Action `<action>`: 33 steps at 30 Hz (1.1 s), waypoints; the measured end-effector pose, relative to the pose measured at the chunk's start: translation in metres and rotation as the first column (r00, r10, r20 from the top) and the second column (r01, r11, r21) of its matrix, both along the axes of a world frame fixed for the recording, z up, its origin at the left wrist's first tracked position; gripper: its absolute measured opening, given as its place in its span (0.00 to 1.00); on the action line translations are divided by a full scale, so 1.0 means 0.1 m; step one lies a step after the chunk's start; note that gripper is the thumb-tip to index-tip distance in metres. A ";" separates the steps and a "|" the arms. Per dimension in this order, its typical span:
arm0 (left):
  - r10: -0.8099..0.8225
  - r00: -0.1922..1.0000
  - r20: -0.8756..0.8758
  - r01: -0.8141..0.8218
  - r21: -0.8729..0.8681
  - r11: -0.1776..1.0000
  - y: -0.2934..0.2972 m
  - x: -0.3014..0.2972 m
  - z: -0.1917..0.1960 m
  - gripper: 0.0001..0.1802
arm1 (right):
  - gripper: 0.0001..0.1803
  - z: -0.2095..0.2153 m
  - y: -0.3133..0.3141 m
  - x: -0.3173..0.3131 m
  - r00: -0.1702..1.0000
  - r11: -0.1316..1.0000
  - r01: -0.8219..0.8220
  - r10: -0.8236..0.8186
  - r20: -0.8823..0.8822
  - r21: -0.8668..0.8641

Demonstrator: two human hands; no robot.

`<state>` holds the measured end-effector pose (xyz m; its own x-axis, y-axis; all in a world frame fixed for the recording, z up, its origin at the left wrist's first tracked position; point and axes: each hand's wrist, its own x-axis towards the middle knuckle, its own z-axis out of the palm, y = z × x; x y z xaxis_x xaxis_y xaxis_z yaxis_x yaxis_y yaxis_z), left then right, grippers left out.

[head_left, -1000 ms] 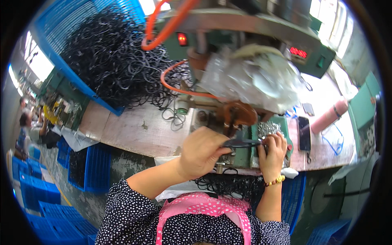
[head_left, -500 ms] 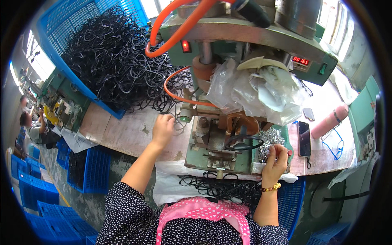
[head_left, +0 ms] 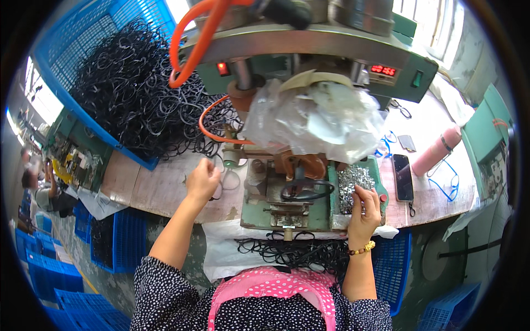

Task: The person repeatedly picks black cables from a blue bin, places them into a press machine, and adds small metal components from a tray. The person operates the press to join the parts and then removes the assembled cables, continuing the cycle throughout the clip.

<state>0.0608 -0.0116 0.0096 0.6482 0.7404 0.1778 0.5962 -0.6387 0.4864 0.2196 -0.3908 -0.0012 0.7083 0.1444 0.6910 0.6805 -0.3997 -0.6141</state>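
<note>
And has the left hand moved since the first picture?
Yes, leftward: the left hand appeared over the green machine base; now it is left of that base.

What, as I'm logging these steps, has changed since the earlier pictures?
The left hand let go of the black flexible loop, now at the green metal press, and moved left, near the edge of the heaped black loops; whether it grips anything is unclear. The right hand also released the loop, staying by the small silver metal pieces. The pink cylindrical bottle and black rectangular phone stayed put.
</note>
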 end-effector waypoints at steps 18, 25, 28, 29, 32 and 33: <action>-0.101 0.360 0.927 0.566 -0.131 0.814 -1.29 -0.29 1.15 0.12 | 0.10 0.53 0.19 -0.16 0.948 0.949 -0.194 0.246 -0.203 0.247; -0.353 0.458 0.816 0.840 -0.267 0.472 -1.47 -0.26 1.37 0.11 | 0.07 0.91 0.49 -0.33 0.874 0.865 -0.410 0.463 -0.148 0.288; -0.187 0.430 0.883 0.728 -0.217 0.651 -1.43 -0.22 1.35 0.11 | 0.07 0.91 0.57 -0.38 0.823 0.821 -0.458 0.537 -0.187 0.341; -0.165 0.421 0.892 0.717 -0.216 0.663 -1.41 -0.19 1.34 0.11 | 0.07 0.90 0.61 -0.40 0.818 0.816 -0.460 0.543 -0.191 0.349; -0.079 0.352 0.933 0.698 -0.206 0.686 -1.35 -0.10 1.32 0.10 | 0.07 0.83 0.69 -0.47 0.798 0.795 -0.467 0.568 -0.203 0.387; -0.126 0.354 0.927 0.700 -0.174 0.692 -1.34 -0.08 1.31 0.10 | 0.07 0.81 0.72 -0.49 0.804 0.799 -0.465 0.561 -0.196 0.380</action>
